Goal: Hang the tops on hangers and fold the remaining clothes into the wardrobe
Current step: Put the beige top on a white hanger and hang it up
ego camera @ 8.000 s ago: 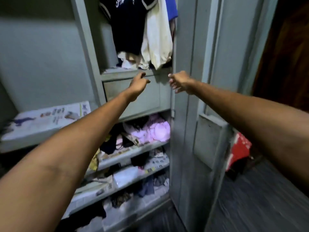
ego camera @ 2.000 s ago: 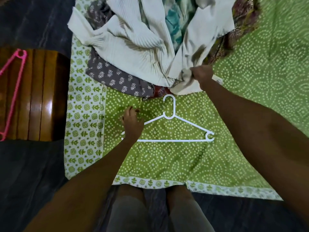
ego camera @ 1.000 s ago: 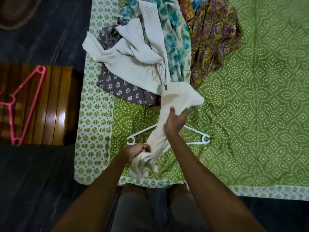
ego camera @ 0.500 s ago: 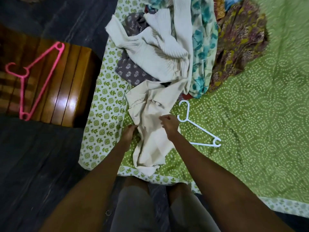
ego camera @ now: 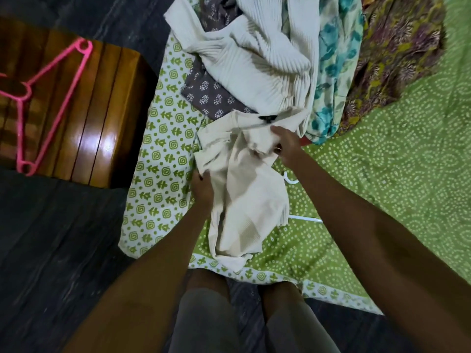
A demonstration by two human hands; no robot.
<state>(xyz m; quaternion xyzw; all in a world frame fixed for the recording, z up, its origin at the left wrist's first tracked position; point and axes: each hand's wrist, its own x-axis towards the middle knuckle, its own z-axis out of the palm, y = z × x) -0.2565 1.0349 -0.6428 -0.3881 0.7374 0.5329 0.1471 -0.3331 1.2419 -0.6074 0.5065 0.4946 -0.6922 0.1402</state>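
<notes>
A pink hanger (ego camera: 38,103) lies flat on a glossy brown wooden surface (ego camera: 102,118), far left of the cream top (ego camera: 244,189), with dark floor (ego camera: 51,250) around and below that surface. The cream top itself lies crumpled on a green patterned bedsheet (ego camera: 382,174), close to the sheet's white-and-green bordered near edge, its neckline with a small dark label turned away from the person. The left hand (ego camera: 202,189) is at the cream top's left edge, fingers curled into the fabric in a closed grip on it. The right hand (ego camera: 285,143) is at the cream top's upper right, near the neckline, fingers bent around a bunched fold of the cloth, so its grip is also closed on the garment. A white hanger (ego camera: 293,179) lies on the sheet just right of the cream top, mostly covered by it and by the right forearm. Beyond the cream top sits a pile of clothes: a grey printed garment (ego camera: 211,95), a ribbed cream garment (ego camera: 254,59), then a teal floral cloth (ego camera: 334,72), and furthest right a dark multicoloured print (ego camera: 397,54).
</notes>
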